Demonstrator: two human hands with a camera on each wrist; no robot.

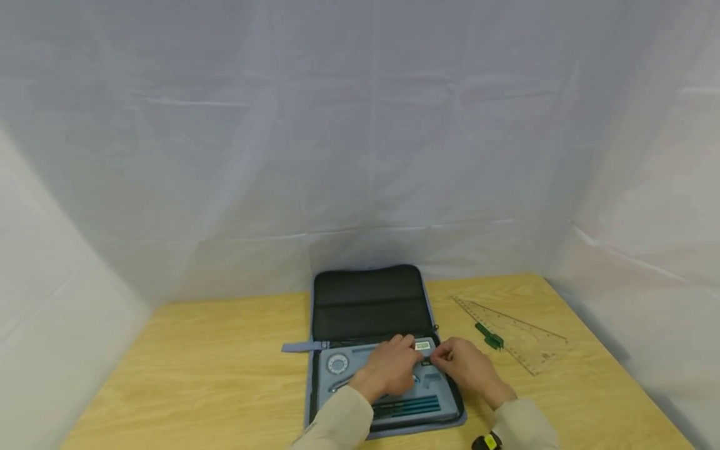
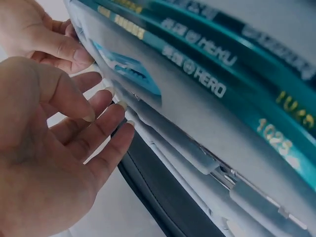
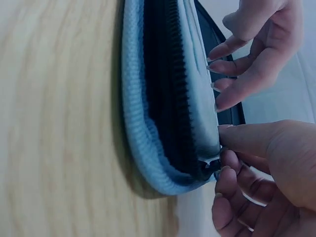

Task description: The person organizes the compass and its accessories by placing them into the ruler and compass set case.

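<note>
A zip case (image 1: 309, 400) lies unfolded on the table, its grey-blue tray (image 1: 323, 400) toward me. My left hand (image 1: 390, 365) hovers low over the middle of the tray, fingers loosely bent; in the right wrist view its fingertips reach the tray surface. At the tray's upper right, my right hand (image 1: 464, 364) pinches a small dark piece (image 1: 426, 360) between thumb and forefinger; the fingertips mostly cover it. An eraser (image 1: 423, 345) with a green label sits just above. Teal pencils (image 2: 207, 74) marked HERO lie in the tray's front part. A white ring-shaped dial (image 1: 337, 364) sits at the left.
To the right of the case, a transparent set square (image 1: 531, 331) and a green tool (image 1: 489, 336) lie on the wooden table (image 1: 214, 356). A blue strap (image 1: 304, 346) sticks out leftward. The black lid (image 1: 368, 306) lies back toward the white sheet wall (image 1: 337, 156).
</note>
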